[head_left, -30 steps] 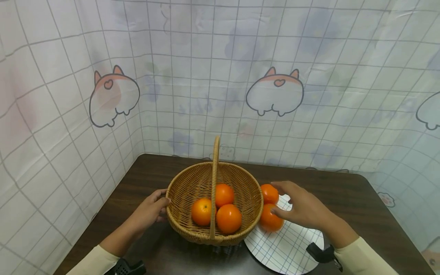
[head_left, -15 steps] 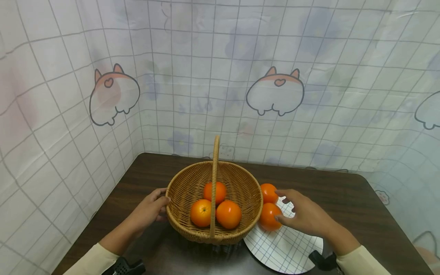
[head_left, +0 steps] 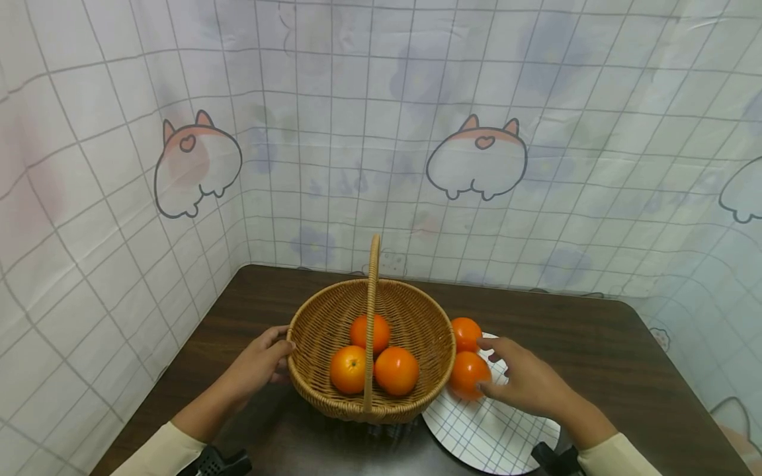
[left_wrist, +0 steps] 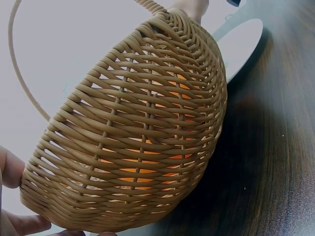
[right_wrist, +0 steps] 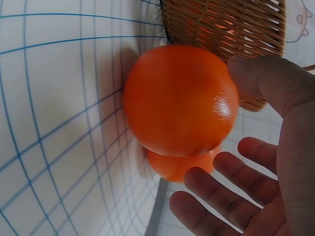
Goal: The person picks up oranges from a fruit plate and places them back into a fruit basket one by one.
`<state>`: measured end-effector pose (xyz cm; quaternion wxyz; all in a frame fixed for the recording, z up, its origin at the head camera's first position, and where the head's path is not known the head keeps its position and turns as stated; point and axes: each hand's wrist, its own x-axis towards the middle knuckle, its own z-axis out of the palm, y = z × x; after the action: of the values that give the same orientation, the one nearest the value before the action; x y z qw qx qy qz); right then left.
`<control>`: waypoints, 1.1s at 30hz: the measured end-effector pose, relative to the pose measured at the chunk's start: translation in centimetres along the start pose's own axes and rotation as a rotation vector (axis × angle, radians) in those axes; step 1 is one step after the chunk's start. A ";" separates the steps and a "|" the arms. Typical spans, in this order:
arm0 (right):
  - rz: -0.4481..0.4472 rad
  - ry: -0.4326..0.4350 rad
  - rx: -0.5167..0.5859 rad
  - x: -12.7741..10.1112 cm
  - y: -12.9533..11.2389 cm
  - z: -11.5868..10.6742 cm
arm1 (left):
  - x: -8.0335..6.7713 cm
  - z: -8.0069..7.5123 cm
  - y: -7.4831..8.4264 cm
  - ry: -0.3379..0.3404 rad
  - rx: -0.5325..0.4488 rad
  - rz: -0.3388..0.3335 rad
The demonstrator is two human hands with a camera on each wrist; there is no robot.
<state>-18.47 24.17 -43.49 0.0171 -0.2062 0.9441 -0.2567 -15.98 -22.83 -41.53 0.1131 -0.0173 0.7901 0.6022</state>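
Note:
A wicker basket (head_left: 417, 291) with a tall handle stands on the dark table (head_left: 595, 337) and holds three oranges (head_left: 395, 370). My left hand (head_left: 262, 360) grips its left rim, thumb on top; the left wrist view shows the fingertips (left_wrist: 10, 167) against the basket's weave (left_wrist: 138, 132). Two more oranges lie on a white grid-patterned plate (head_left: 494, 430) right of the basket. My right hand (head_left: 491, 367) has its fingers spread beside the near orange (head_left: 467, 375). In the right wrist view its thumb (right_wrist: 256, 78) touches this orange (right_wrist: 177, 98) while the fingers stay off it. The far orange (head_left: 466, 334) lies behind.
Grid-patterned sheets with cartoon animals wall the table at the back and left (head_left: 178, 165). The plate (right_wrist: 49, 123) sits tight against the basket (right_wrist: 231, 24). Bare table (left_wrist: 275, 147) lies to the right and behind.
My right hand has drawn back from over both plate oranges and come down beside the near one. The oranges in the basket shifted slightly. The left hand has stayed on the rim.

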 end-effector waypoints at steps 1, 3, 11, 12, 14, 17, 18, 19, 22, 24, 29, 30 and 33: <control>0.002 -0.001 0.002 0.0 0.1 0.2 | 0.0 0.0 0.0 0.002 0.001 0.000; 0.006 -0.003 0.000 0.0 0.2 0.5 | 0.1 0.0 -0.1 0.004 0.001 -0.002; 0.002 0.009 -0.025 0.0 0.3 1.6 | 0.1 0.0 -0.2 0.005 -0.008 0.005; -0.002 0.013 -0.031 0.0 0.4 1.7 | 0.1 0.0 -0.3 0.005 -0.008 0.005; -0.010 0.021 -0.041 0.1 0.4 2.0 | 0.1 0.0 -0.3 0.005 -0.008 0.006; -0.020 0.031 -0.050 0.1 0.5 2.2 | 0.1 0.0 -0.4 0.004 -0.004 0.006; -0.022 0.033 -0.053 0.1 0.5 2.3 | 0.1 0.0 -0.4 0.003 -0.003 0.007; -0.024 0.034 -0.054 0.1 0.6 2.4 | 0.1 0.0 -0.4 0.002 -0.002 0.007; -0.036 0.041 -0.048 0.1 0.6 2.5 | 0.0 0.0 -0.3 0.000 -0.002 0.007; -0.046 0.046 -0.043 0.1 0.6 2.6 | 0.0 -0.1 -0.3 -0.004 -0.003 0.007; -0.057 0.048 -0.022 0.0 0.5 2.6 | 0.0 -0.1 -0.3 -0.011 -0.008 0.007; -0.056 0.047 -0.018 0.0 0.5 2.6 | 0.0 -0.1 -0.3 -0.012 -0.007 0.007; -0.046 0.043 -0.011 0.0 0.3 2.5 | 0.0 -0.1 -0.4 -0.012 -0.007 0.009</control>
<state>-18.24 23.26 -45.83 -0.0104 -0.2225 0.9406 -0.2561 -15.98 -23.02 -41.85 0.1149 -0.0107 0.7874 0.6056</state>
